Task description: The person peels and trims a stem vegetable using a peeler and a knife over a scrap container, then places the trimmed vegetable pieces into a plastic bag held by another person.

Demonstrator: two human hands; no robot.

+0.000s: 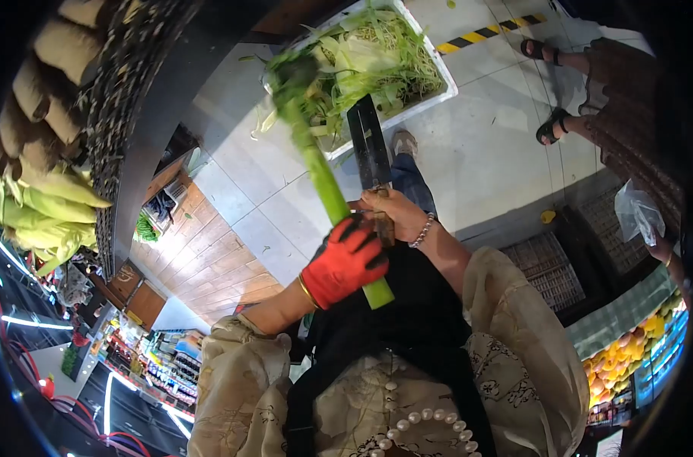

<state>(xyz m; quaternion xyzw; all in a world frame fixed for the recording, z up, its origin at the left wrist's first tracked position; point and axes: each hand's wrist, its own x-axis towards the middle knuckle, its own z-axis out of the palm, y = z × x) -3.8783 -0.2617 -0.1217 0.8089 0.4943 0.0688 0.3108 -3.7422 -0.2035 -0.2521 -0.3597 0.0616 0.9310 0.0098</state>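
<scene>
So my left hand (346, 263), in a red glove with black patches, is fisted around a long green stalk (329, 186) low down, with a short stub poking out below the fist. The stalk is held in the air in front of my apron (407, 312), slanting up and away to the left, its leafy top (291, 72) over the near-left part of a white box (418, 110) full of loose greens (396, 65). That top is a smear, so I honestly can't say if it's touching the stuff in the box.

My right hand is bare (399, 215) and curled around the handle of a big dark knife (368, 137), blade pointing away from me, just to the right of the stalk. It's a tight squeeze, handle right next to the glove.

As for handling, I'd guess the stalk is fairly light but top-heavy-ish at that length, stiff and crisp lower down, so it'd snap before it bends much. Leaves look floppy and easy to tear, not something to hold it by. The smooth skin is probably a bit slippery, so I'd say grip the thick bare lower part, like this, fingers well away from the edge.
</scene>
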